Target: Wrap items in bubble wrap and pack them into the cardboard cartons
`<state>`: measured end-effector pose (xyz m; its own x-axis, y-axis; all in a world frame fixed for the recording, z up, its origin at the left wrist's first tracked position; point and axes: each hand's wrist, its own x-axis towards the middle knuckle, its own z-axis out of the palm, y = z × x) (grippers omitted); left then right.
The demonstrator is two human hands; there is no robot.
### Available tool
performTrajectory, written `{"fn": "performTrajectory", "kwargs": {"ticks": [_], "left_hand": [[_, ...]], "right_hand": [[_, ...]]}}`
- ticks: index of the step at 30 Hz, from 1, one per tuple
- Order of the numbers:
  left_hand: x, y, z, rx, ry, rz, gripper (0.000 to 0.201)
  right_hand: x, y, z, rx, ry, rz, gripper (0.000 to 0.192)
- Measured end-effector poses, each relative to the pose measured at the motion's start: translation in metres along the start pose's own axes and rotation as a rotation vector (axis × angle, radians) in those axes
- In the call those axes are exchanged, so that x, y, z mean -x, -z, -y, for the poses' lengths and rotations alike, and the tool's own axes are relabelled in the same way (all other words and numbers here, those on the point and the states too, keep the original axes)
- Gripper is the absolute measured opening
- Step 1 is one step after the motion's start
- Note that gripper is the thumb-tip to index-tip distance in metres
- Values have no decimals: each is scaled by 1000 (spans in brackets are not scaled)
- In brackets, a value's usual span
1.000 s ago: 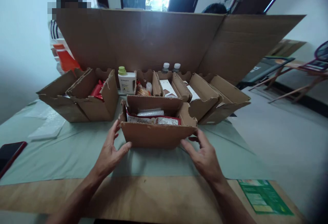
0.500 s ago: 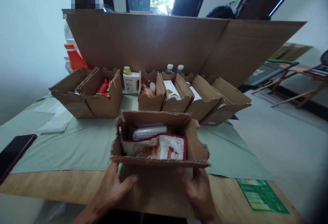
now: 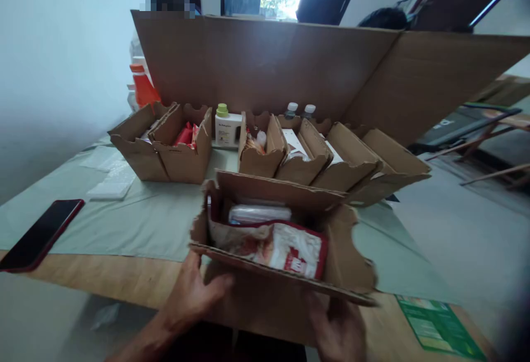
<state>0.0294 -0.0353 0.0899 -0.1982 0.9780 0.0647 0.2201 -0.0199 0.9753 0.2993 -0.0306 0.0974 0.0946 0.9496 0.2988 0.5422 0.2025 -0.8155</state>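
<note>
Between both hands is an open cardboard box [image 3: 265, 290] at the near edge of the table, tilted so its right end sits lower and closer. My left hand [image 3: 196, 290] grips its near left side, thumb on the front face. My right hand [image 3: 337, 326], somewhat blurred, holds the near right side; some of its fingers are hidden. Inside the box lies a red-and-white printed packet [image 3: 269, 246], with a clear plastic-wrapped item [image 3: 260, 214] behind it.
Several cardboard boxes [image 3: 182, 158] stand in a row behind, with a white bottle with a green cap [image 3: 227, 128] among them. A phone [image 3: 43, 235] lies left, a green leaflet [image 3: 439, 326] right. A tall cardboard screen [image 3: 265, 69] stands at the back; someone's head shows above it.
The box has swung from nearly level to slanted, its right end coming down and nearer with my right hand. The whole view has shifted, so the surroundings appear further right.
</note>
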Motion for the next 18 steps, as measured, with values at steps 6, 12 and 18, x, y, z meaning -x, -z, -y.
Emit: {"fn": "performTrajectory", "kwargs": {"ticks": [6, 12, 18], "left_hand": [[-40, 66, 22, 44, 26, -247, 88], [-67, 63, 26, 137, -119, -274, 77], [6, 23, 54, 79, 31, -312, 80]], "right_hand": [[7, -63, 32, -136, 108, 137, 75], [15, -52, 5, -84, 182, 125, 51], [-48, -55, -9, -220, -82, 140, 57]]}}
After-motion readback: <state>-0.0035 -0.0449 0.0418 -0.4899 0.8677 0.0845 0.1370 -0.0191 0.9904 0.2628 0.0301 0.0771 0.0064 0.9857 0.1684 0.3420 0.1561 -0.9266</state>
